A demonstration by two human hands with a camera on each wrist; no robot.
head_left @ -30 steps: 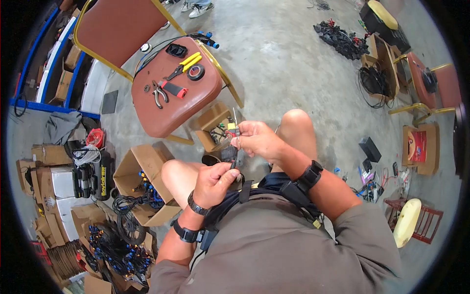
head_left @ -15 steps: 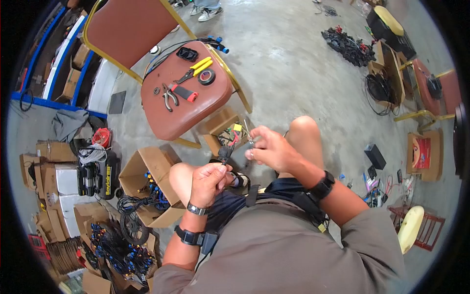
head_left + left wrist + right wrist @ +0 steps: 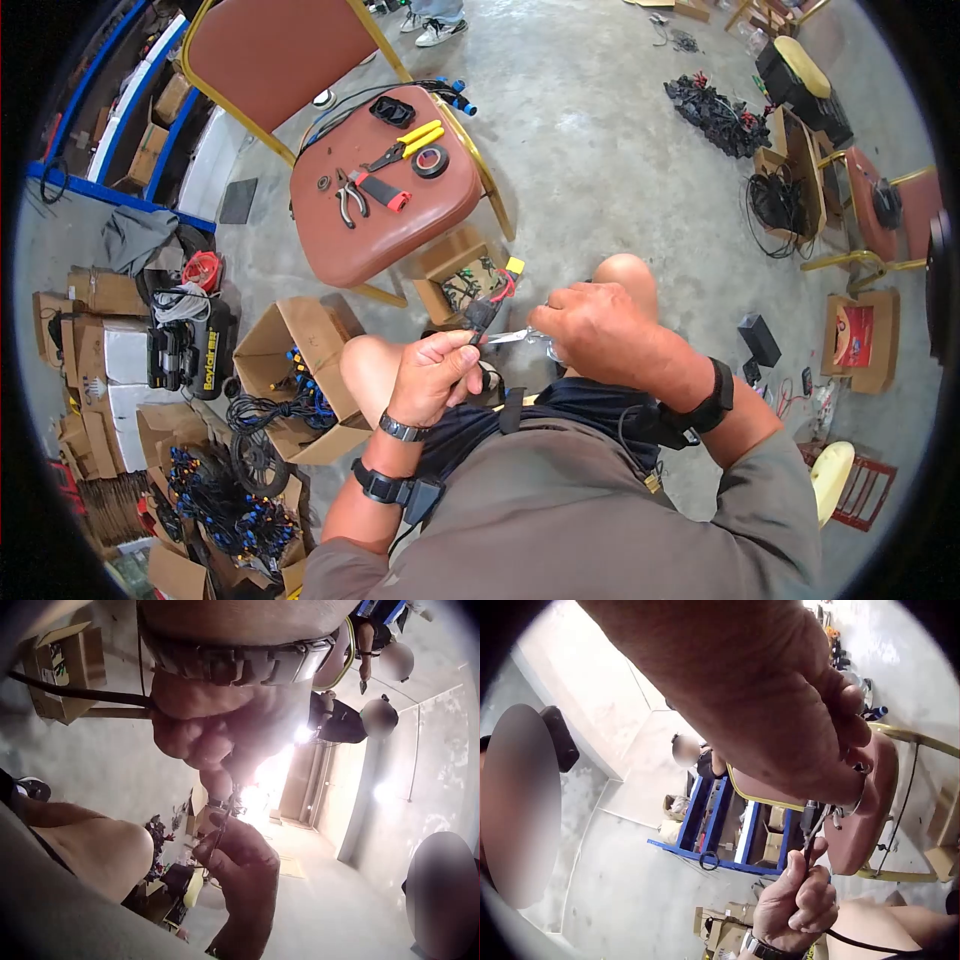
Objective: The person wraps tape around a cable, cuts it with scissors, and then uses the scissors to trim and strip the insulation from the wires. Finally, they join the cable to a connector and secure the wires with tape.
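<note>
My left hand pinches a black cable between thumb and fingers. Beyond the fingertips is the cable's dark, wrapped end, from which red wires lead to a yellow connector. In my right hand is a pair of small silver scissors, fingers curled at its handle loops. Its blades point left, with their tips right at the cable by my left thumb. The right wrist view shows the right hand close above the left hand; the left wrist view shows both hands near each other against bright light.
Ahead stands a brown chair bearing pliers, a yellow-handled tool and black tape. A small carton of parts sits below it. At left are a larger carton and a pile of cables.
My right hand first moved away from the cable, then came back and turned over, bringing the scissors level against it. The wrapped end and yellow connector now point up and right. My left hand keeps its grip.
</note>
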